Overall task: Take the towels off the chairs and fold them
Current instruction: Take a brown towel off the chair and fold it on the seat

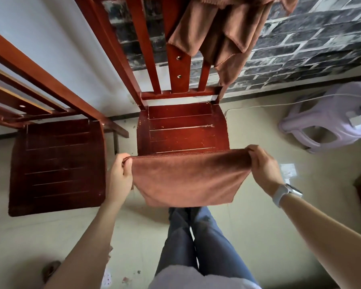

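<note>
Two hands [121,174] [263,167] at the towel's [188,180] upper corners.

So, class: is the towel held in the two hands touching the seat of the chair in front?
Cannot tell. In the head view the held towel's top edge overlaps the seat's front edge, hiding any gap.

The draped towel [223,32] on the middle chair [181,130] runs off the top edge, so its upper part and the chair's top rail are out of sight. The left chair [56,163] is cut by the left edge. The held towel [188,178] hides the middle chair's front seat edge and most fingers [128,163] of both hands. The lilac plastic stool [329,119] is cropped at the right edge. A brown item at the floor's bottom-left corner is too blurred to identify.
</note>
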Demonstrator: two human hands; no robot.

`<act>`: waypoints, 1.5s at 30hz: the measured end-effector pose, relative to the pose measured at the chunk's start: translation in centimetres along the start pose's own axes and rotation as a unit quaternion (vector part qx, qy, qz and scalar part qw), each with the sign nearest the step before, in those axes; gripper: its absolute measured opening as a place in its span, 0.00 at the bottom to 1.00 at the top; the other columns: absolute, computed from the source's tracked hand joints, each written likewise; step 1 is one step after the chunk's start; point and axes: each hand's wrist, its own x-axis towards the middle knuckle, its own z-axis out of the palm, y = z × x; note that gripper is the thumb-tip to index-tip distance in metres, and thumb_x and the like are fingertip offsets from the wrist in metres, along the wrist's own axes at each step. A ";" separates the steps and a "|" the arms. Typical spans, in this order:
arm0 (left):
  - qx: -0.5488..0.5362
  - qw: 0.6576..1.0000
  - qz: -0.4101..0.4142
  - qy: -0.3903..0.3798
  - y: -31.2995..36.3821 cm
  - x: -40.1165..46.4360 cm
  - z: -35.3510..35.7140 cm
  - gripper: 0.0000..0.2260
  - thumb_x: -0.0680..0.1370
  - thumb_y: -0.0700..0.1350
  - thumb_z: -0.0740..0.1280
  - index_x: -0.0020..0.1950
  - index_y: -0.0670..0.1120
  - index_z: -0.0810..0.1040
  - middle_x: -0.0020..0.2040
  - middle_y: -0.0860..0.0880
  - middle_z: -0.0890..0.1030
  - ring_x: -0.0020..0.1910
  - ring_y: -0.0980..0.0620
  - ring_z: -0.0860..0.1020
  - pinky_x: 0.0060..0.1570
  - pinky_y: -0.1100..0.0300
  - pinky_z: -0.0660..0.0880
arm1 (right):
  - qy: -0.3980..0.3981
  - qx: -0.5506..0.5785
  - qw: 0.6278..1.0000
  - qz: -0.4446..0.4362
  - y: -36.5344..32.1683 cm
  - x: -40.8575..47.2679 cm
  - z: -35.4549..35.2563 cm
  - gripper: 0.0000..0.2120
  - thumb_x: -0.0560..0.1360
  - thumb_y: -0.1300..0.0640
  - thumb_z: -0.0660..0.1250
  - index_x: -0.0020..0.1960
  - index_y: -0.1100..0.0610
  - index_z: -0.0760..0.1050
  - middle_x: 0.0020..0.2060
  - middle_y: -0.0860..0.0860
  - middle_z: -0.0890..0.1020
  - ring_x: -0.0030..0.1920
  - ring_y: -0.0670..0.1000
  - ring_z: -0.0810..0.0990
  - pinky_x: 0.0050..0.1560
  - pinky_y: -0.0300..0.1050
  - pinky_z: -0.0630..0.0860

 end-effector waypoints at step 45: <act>0.254 0.899 0.350 -0.073 -14.0 3.3 9.5 0.09 0.75 0.40 0.62 0.37 0.44 0.79 0.39 0.48 0.80 0.37 0.48 0.79 0.37 0.60 0.69 | -0.028 -0.162 0.966 -0.198 11.8 1.7 12.0 0.11 0.72 0.56 0.58 0.40 0.60 0.77 0.37 0.55 0.79 0.37 0.59 0.77 0.38 0.47 0.68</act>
